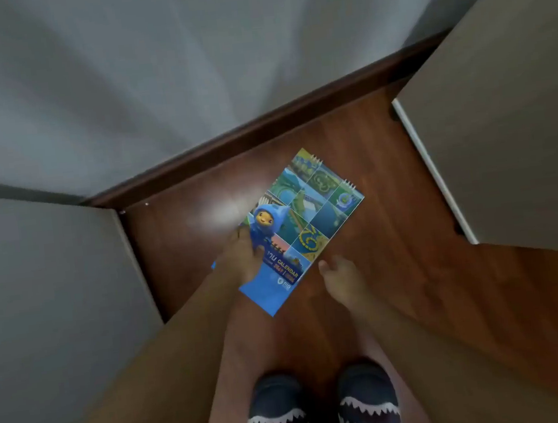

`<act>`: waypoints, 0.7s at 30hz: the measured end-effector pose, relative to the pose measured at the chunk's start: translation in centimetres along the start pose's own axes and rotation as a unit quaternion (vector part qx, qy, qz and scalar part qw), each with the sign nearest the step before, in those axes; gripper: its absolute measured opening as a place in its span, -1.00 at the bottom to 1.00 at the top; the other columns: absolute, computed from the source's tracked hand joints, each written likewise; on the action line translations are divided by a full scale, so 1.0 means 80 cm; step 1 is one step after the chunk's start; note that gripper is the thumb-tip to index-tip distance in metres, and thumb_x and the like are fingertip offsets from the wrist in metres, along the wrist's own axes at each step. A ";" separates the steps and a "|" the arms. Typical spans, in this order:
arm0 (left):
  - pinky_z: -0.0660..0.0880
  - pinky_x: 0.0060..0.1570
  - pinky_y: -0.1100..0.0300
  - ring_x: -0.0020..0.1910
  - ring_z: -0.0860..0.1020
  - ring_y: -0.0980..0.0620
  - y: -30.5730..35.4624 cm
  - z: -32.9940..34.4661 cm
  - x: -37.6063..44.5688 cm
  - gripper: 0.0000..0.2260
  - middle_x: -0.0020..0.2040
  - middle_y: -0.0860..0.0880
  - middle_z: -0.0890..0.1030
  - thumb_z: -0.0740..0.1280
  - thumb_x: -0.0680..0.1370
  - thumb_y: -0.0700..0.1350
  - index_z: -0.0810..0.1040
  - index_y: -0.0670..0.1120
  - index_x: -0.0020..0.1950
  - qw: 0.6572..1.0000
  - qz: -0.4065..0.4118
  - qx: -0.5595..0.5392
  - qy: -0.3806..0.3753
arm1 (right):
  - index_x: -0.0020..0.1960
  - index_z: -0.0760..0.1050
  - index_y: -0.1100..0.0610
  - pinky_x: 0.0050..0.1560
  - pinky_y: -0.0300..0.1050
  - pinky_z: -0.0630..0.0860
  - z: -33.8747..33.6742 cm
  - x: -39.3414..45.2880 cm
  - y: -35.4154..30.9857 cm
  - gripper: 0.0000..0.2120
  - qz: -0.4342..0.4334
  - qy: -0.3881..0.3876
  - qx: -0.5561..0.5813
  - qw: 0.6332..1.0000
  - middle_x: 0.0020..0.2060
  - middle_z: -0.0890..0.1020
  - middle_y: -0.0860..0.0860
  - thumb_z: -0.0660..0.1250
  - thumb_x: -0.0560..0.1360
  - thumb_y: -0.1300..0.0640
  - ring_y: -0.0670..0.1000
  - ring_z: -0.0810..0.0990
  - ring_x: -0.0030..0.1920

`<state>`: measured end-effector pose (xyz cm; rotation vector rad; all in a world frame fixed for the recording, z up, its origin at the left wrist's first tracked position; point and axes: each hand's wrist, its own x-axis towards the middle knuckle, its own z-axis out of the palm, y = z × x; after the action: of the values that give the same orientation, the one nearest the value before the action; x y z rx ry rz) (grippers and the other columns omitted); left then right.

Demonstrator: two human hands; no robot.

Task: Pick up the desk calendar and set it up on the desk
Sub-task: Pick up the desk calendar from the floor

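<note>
the scene is dimly lit and softly blurred; glare is seen on the wooden floor [226,210]; edges are stretched.

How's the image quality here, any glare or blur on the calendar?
Head view: a pale glare patch on the wood just left of the calendar; its cover is soft but legible; walls streaked with blur; wide-angle bending at the edges; left hand blurred.
</note>
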<state>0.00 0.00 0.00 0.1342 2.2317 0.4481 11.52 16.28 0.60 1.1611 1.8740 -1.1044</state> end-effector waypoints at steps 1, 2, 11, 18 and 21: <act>0.38 0.31 -0.03 0.34 0.40 -0.24 -0.007 0.009 0.018 -0.59 0.35 -0.24 0.40 0.23 0.55 -0.12 0.30 -0.24 0.36 1.000 0.002 -0.007 0.012 | 0.30 0.42 0.25 0.35 0.07 0.35 0.013 0.015 0.005 -0.60 0.002 0.010 0.030 1.000 0.27 0.52 0.24 0.18 0.55 0.04 0.25 0.46 0.31; 0.37 0.30 -0.02 0.32 0.41 -0.25 -0.014 0.015 0.033 -0.61 0.34 -0.25 0.41 0.23 0.55 -0.15 0.31 -0.25 0.35 1.000 0.002 -0.014 0.027 | 0.24 0.46 0.22 0.31 0.11 0.40 0.025 0.032 0.012 -0.65 -0.004 0.022 0.059 0.998 0.21 0.57 0.23 0.20 0.53 0.05 0.25 0.51 0.25; 0.44 0.17 -0.02 0.19 0.50 -0.33 -0.036 0.030 0.063 -0.68 0.22 -0.31 0.48 0.26 0.53 -0.13 0.45 -0.22 0.25 0.996 -0.078 -0.009 0.042 | -0.35 0.38 0.08 -0.17 0.10 0.42 0.061 0.068 0.025 -0.75 0.101 -0.018 0.333 0.937 -0.26 0.41 0.12 0.23 0.51 0.15 0.00 0.38 -0.27; 0.53 -0.14 0.05 -0.11 0.59 -0.15 0.021 0.007 -0.048 -0.77 -0.08 -0.21 0.61 0.26 0.57 -0.13 0.55 -0.27 0.08 0.972 -0.086 -0.216 -0.046 | 0.14 0.43 0.24 -0.23 0.03 0.61 -0.009 -0.018 0.026 -0.81 0.081 -0.017 0.407 0.910 -0.11 0.63 0.19 0.25 0.55 0.19 0.01 0.64 -0.37; 0.52 -0.02 -0.01 -0.07 0.59 -0.14 0.049 -0.028 -0.120 -0.97 -0.07 -0.18 0.61 0.30 0.55 -0.17 0.49 -0.13 -0.05 0.949 -0.095 -0.295 -0.054 | 0.03 0.45 0.15 -0.29 -0.04 0.60 -0.064 -0.091 0.014 -0.91 0.049 -0.028 0.413 0.909 -0.18 0.64 0.11 0.24 0.55 0.26 0.02 0.64 -0.32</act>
<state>4.30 0.67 9.68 -0.3591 1.8915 0.9509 14.87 18.58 8.60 1.6140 1.2757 -1.9331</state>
